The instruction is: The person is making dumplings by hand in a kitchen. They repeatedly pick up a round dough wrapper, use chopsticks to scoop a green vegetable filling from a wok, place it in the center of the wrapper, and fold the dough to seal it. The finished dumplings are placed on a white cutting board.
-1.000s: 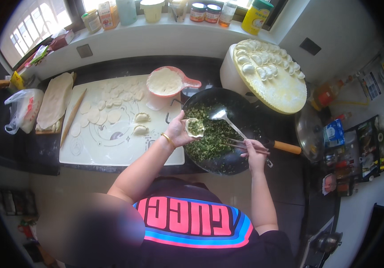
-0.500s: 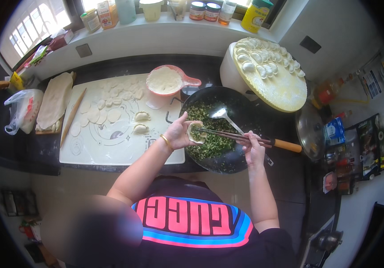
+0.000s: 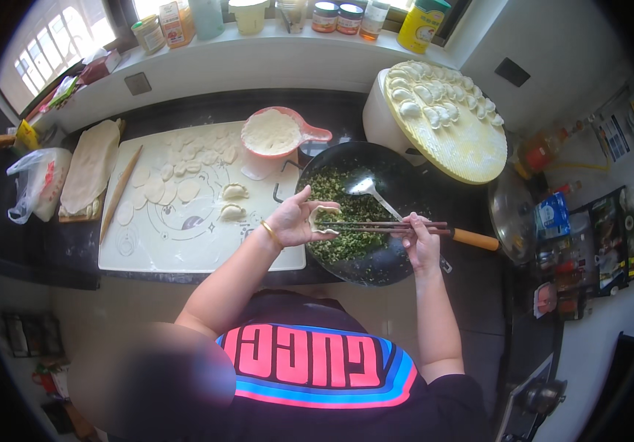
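My left hand [image 3: 294, 219] cups a round dumpling wrapper [image 3: 324, 212] with green filling on it, over the left side of a black wok [image 3: 405, 193]. In my right hand [image 3: 422, 243] is a pair of chopsticks [image 3: 383, 226], held level with the tips at the wrapper. Chopped green filling [image 3: 361, 244] lies in the wok, and a metal spoon [image 3: 362, 186] rests in it. Left of the wok, a white mat [image 3: 206, 254] carries two folded dumplings [image 3: 232, 212] and several flat wrappers [image 3: 188, 191].
A pink cup of flour [image 3: 271, 134] stands at the mat's far right corner. Behind the wok, a round yellow tray [image 3: 472, 166] of dumplings sits on a white container [image 3: 383, 118]. A rolling pin [image 3: 121, 193] lies along the mat's left side. The wok's wooden handle [image 3: 475, 240] points right.
The chopsticks have turned from slanting to nearly level, their tips still at the wrapper. The wrapper has tilted in my left hand, with its fingers shifted slightly around it.
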`<state>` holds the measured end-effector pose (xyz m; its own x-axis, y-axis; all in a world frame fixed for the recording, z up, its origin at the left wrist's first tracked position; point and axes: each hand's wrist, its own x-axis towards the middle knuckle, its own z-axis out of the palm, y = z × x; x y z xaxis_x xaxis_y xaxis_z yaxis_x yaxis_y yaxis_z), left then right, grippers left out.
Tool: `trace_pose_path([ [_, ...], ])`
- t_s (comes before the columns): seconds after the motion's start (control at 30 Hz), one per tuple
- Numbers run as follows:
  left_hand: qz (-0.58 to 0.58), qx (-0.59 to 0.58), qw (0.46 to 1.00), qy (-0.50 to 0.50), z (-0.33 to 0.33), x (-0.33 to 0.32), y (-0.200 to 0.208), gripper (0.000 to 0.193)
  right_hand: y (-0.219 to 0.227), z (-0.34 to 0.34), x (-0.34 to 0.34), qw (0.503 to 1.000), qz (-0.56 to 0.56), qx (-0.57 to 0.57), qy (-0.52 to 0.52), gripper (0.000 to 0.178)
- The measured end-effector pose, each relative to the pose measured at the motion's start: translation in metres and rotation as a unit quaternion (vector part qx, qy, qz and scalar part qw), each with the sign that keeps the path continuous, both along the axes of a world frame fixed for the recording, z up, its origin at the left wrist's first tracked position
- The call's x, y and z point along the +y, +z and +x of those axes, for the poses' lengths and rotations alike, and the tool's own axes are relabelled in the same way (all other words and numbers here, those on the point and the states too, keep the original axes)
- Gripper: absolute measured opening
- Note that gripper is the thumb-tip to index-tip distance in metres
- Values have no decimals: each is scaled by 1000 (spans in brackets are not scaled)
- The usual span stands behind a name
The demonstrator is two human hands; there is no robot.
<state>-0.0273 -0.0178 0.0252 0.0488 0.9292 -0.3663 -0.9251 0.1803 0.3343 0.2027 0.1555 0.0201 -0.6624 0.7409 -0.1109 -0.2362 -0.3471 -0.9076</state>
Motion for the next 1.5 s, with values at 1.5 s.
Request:
trace_pose_path([
  [1.5, 52, -62, 997, -17, -4, -3, -24, 62, -9, 5, -1, 995, -19, 22, -99, 16],
])
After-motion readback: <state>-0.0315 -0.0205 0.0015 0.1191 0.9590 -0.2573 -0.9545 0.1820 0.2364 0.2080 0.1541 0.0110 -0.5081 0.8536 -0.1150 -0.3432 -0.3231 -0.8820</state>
